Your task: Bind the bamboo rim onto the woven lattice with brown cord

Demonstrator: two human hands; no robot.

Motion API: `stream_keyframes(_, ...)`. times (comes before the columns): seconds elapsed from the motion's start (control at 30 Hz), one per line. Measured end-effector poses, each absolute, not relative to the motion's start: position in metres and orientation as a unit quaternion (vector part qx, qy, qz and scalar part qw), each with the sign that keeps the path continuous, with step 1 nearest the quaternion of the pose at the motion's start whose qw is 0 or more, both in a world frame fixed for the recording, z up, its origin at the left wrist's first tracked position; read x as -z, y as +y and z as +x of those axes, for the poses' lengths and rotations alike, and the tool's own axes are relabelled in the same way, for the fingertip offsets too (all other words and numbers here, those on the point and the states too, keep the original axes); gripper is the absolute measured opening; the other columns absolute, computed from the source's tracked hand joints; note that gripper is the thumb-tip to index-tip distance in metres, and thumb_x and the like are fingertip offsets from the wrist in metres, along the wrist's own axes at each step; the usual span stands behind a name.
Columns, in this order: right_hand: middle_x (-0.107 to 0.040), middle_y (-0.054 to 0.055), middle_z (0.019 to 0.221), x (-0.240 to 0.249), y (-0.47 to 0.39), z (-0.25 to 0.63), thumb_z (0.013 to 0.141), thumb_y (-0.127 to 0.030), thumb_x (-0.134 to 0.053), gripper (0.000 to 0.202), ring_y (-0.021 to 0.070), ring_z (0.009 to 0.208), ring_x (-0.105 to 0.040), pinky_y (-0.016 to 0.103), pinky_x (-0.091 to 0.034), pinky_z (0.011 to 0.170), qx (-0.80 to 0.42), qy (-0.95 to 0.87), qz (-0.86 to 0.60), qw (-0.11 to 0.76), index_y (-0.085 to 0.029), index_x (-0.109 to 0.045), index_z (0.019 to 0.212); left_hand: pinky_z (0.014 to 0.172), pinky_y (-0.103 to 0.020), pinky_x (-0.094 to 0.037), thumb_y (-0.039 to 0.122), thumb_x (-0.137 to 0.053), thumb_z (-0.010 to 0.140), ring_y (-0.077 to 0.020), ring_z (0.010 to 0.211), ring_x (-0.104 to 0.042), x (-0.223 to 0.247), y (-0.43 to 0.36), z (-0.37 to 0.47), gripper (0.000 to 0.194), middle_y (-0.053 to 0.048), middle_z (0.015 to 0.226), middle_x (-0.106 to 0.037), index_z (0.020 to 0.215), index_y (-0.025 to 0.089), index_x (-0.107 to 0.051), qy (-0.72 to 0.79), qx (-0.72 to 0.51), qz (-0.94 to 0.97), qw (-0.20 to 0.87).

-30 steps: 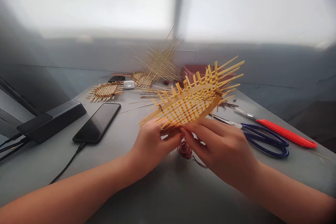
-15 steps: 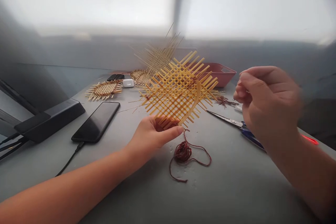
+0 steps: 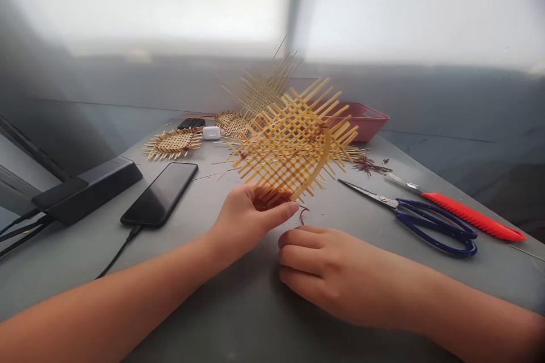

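Note:
My left hand [image 3: 251,218] grips the lower edge of a yellow woven lattice [image 3: 289,147], thumb in front, and holds it tilted up above the table. A curved strip runs along the lattice's right side. Below it, my right hand [image 3: 327,272] is low over the table with its fingers curled; it covers the place of the brown cord bundle, and what its fingertips hold is hidden. A short piece of brown cord [image 3: 303,215] shows between the lattice and my right hand.
Blue-handled scissors [image 3: 434,227] and a red-handled tool [image 3: 477,216] lie at the right. A phone [image 3: 159,195] and a black box with cables [image 3: 91,190] are at the left. Behind are a woven piece [image 3: 176,140], a white case [image 3: 212,133] and a pink basket [image 3: 368,120].
My right hand has come down from the raised position at the right to the table, over the brown cord bundle. The scissors and red tool are now uncovered. My left hand still holds the lattice.

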State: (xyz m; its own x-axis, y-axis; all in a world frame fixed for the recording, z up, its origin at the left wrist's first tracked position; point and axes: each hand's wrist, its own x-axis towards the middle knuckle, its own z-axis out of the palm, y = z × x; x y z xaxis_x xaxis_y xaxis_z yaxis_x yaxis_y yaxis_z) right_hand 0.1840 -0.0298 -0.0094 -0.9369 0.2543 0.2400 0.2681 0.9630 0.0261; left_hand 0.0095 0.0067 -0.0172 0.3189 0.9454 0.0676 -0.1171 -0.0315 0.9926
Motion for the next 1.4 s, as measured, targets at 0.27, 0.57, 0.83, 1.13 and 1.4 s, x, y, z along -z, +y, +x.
stream_keyframes(0.27, -0.071, 0.003, 0.083, -0.002, -0.032, 0.185, 0.088, -0.002, -0.048, 0.020, 0.0115, 0.074, -0.065, 0.023, -0.055, 0.068, -0.261, -0.881, -0.254, 0.302, -0.019, -0.058, 0.092, 0.064, -0.026, -0.045, 0.027, -0.073, 0.079, -0.0112, 0.064, -0.052, 0.023, 0.007, 0.006, 0.023, 0.003, 0.065, -0.055, 0.065, 0.017, -0.058, 0.322, -0.429, 0.619, 0.574)
stream_keyframes(0.57, -0.068, 0.000, 0.072, -0.012, -0.030, 0.187, 0.081, -0.008, -0.057, 0.016, 0.0129, 0.059, -0.066, 0.022, -0.053, 0.049, -0.314, -0.759, -0.351, 0.450, -0.020, -0.063, 0.090, 0.078, -0.030, -0.051, 0.021, -0.075, 0.076, -0.0153, 0.074, -0.063, 0.015, 0.006, 0.007, 0.008, -0.001, 0.073, -0.068, 0.074, 0.016, -0.069, 0.293, -0.425, 0.606, 0.605)
stream_keyframes(0.83, -0.077, 0.001, 0.082, -0.017, -0.024, 0.192, 0.084, -0.008, -0.064, 0.018, 0.0117, 0.070, -0.072, 0.018, -0.057, 0.061, -0.133, -0.816, -0.354, 0.437, -0.020, -0.077, 0.087, 0.081, -0.032, -0.053, 0.028, -0.072, 0.081, -0.0167, 0.079, -0.063, 0.020, 0.008, 0.006, 0.015, -0.002, 0.077, -0.067, 0.081, 0.014, -0.067, 0.291, -0.430, 0.633, 0.574)
stream_keyframes(1.13, -0.071, -0.001, 0.070, -0.022, -0.026, 0.194, 0.089, -0.013, -0.065, 0.011, 0.0085, 0.058, -0.065, 0.018, -0.054, 0.057, -0.113, -0.809, -0.379, 0.434, -0.019, -0.075, 0.087, 0.075, -0.025, -0.049, 0.023, -0.077, 0.075, -0.0095, 0.071, -0.056, 0.018, 0.008, 0.007, 0.025, 0.004, 0.072, -0.058, 0.075, 0.017, -0.053, 0.328, -0.456, 0.625, 0.542)
stream_keyframes(1.4, -0.058, -0.002, 0.061, -0.015, -0.028, 0.193, 0.082, -0.005, -0.063, 0.014, 0.0082, 0.052, -0.050, 0.022, -0.044, 0.049, 0.101, -0.823, -0.353, 0.434, -0.018, -0.064, 0.075, 0.073, -0.024, -0.048, 0.025, -0.077, 0.074, -0.0087, 0.070, -0.053, 0.020, 0.005, 0.007, 0.027, 0.005, 0.070, -0.055, 0.072, 0.018, -0.051, 0.340, -0.461, 0.628, 0.527)
